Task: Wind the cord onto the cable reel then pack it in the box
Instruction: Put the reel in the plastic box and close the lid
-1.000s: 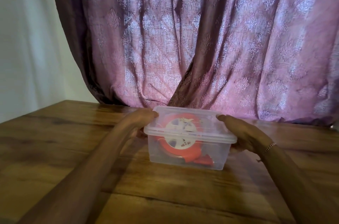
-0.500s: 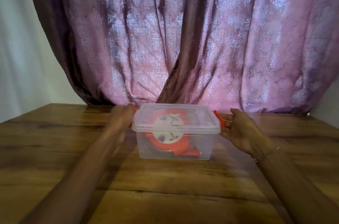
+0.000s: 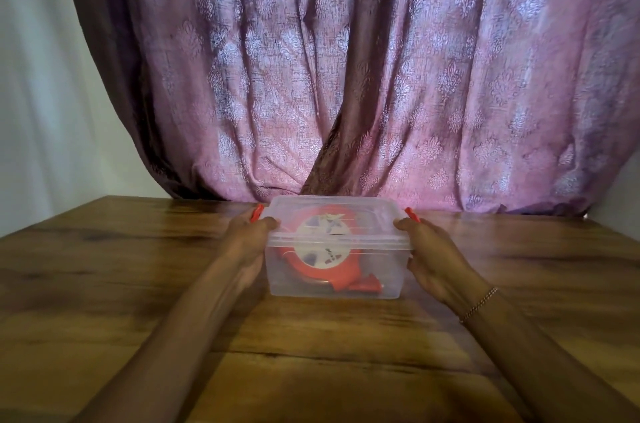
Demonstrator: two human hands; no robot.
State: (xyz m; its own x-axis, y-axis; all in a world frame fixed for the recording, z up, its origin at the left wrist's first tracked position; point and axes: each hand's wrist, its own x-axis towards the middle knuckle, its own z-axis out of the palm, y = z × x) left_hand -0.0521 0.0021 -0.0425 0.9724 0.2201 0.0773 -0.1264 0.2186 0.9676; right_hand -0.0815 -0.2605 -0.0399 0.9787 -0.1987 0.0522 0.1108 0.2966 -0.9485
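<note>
A clear plastic box (image 3: 388, 279) stands on the wooden table with its clear lid (image 3: 363, 214) on top. Inside it lies the red cable reel (image 3: 311, 268) with a white round label, seen through the wall. My left hand (image 3: 247, 244) grips the box's left end, thumb on the lid rim beside a red latch (image 3: 257, 213). At the right end my right hand (image 3: 431, 258) grips the box the same way, its thumb on the lid next to the other red latch (image 3: 412, 214). Both latches stick up.
The wooden table (image 3: 138, 284) stretches wide to both sides and toward me. A purple patterned curtain (image 3: 346, 76) hangs just behind the box, touching the table's far edge. A pale wall (image 3: 41, 93) is at the left.
Both hands have closed in on the box's ends and taken hold of it; half a second ago the right hand was open and apart from the box. The view has shifted slightly.
</note>
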